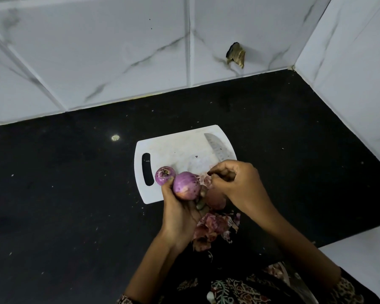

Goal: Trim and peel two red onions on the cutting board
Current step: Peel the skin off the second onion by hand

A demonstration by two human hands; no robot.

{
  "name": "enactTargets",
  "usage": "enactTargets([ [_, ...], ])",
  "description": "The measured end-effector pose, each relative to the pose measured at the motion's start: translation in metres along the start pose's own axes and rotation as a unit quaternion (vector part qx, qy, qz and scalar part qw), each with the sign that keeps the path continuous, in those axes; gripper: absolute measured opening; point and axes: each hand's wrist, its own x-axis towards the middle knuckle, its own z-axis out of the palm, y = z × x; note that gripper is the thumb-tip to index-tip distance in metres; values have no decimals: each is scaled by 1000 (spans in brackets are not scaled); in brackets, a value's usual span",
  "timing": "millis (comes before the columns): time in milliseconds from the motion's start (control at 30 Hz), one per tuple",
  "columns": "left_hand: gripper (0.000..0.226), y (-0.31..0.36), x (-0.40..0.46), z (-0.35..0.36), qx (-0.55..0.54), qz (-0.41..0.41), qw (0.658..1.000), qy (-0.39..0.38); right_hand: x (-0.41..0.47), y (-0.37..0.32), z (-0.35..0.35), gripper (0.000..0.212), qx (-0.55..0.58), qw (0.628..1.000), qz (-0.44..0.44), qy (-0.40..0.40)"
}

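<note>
Head view. Your left hand (180,210) grips an onion (187,185) from below, fingers curled round its underside, lifted just above the near edge of the board (173,148). Its upper surface shows smooth, glossy purple flesh; a paler, orange-tinged patch near the bottom suggests some dry skin is not yet off. Your right hand (235,183) sits just right of it, fingers bunched. It appears to pinch a strip of skin (206,179), though the contact itself is partly hidden.

The second onion (165,175) rests on the board's near left part, beside the handle slot, touching or almost touching your left fingertips. It looks peeled, with a dark trimmed end facing up.

The knife (218,149) lies on the board's far right, blade dimpled and metallic, its handle hidden behind your right hand. A heap of skins (215,227) lies on the black counter (75,194) near you, papery, curled and pink-brown.

Handling judgement: each onion is firm, round and light, and once peeled the surface is likely slick, so cradle it in the palm rather than at the fingertips. The dry skin is thin and brittle and will probably tear, so take it at a loose edge near a trimmed end. The board is white, flat plastic with rounded corners. White veined tiles (97,51) back the counter.
</note>
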Motion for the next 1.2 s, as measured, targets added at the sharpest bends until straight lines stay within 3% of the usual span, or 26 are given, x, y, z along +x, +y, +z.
enactTargets([
  [100, 59, 5, 0, -3, -77, -35, 996, -37, 2, 13, -2, 11, -140, 990, -4, -27],
  [200, 54, 7, 2, -6, -103, -53, 992, -42, 2, 22, -2, 40, -264, 961, 12, -83],
  [267, 60, 6, 2, -8, -95, -60, 993, -28, 0, 23, -3, 43, -280, 957, 10, -70],
  [400, 68, 4, 0, -5, -44, -60, 997, -29, -6, 10, -4, 6, -156, 987, -31, -31],
  [567, 74, 4, -2, 2, -2, -35, 998, -60, -11, -11, 4, 25, 11, 997, -35, -66],
  [667, 69, 3, -2, 3, 24, -3, 999, -27, -10, -16, 6, 35, 38, 997, -20, -59],
  [867, 72, 4, 1, 1, 27, 32, 999, 7, -10, -19, 3, 31, 62, 997, 0, -56],
  [1067, 60, 0, 3, -2, 27, 47, 999, 8, -10, -21, -1, 27, 41, 998, -5, -55],
  [1200, 69, -1, 3, -1, 23, 49, 998, 25, -10, -23, -2, 24, 32, 998, -20, -44],
])
